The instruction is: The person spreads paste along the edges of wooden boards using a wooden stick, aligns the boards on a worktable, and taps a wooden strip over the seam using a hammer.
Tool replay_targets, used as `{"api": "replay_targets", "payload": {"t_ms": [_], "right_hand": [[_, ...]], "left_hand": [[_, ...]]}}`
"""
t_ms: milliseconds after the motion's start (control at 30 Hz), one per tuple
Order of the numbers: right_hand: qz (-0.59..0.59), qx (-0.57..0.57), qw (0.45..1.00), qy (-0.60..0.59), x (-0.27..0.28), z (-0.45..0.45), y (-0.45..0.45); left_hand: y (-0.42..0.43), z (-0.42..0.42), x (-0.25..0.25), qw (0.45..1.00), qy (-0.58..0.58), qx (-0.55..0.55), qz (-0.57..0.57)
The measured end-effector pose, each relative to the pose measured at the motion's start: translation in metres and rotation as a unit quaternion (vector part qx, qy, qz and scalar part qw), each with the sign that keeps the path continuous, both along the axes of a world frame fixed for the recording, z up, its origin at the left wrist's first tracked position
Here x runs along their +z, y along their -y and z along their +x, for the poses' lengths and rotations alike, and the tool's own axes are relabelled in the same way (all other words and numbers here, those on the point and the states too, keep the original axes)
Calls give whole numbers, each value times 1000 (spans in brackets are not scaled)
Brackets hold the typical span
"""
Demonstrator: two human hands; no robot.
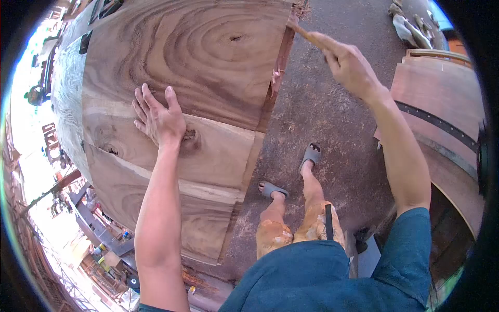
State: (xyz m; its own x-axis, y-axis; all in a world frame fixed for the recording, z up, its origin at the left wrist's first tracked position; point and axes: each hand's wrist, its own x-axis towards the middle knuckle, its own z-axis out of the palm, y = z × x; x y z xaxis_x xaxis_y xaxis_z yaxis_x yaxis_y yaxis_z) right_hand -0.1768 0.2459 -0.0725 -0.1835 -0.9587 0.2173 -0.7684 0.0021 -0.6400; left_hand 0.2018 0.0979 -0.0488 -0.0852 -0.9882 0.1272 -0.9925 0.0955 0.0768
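My left hand [162, 120] lies with fingers spread on a large wooden panel [208, 67] with dark swirling grain, beside a small dark knot. Over the panel's far right corner, my right hand [351, 67] is closed around a thin tan stick [306, 35]. The stick's tip meets or nearly meets the panel's edge; I cannot tell which. Most of its length is hidden in my fist. Along that edge runs a reddish strip with a pink patch [276, 78].
A dark floor [332, 135] with scattered shavings lies right of the panel. My sandalled feet stand close to the panel's side. Curved wooden sheets [436, 93] with a dark strip stand at the right. A cluttered bench [99, 229] shows at the lower left.
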Motion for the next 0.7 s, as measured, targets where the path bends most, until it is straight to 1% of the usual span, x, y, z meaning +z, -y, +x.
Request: {"api": "replay_targets", "payload": {"t_ms": [33,133,233,567,700], "right_hand": [[-21,21,1000,0,0,6,-7],[60,42,997,-21,11,31,-32],[107,61,991,-53,22,55,-52],[141,106,978,-110,26,93,-84],[161,108,975,-113,29,108,-94]], "left_hand": [[-1,0,0,1000,-1,0,1],[0,2,-3,1000,-4,-2,-12],[0,2,-3,1000,-8,-6,-7],[-2,-1,1,1000,-16,-4,8],[-1,0,-2,1000,-17,-5,4]]}}
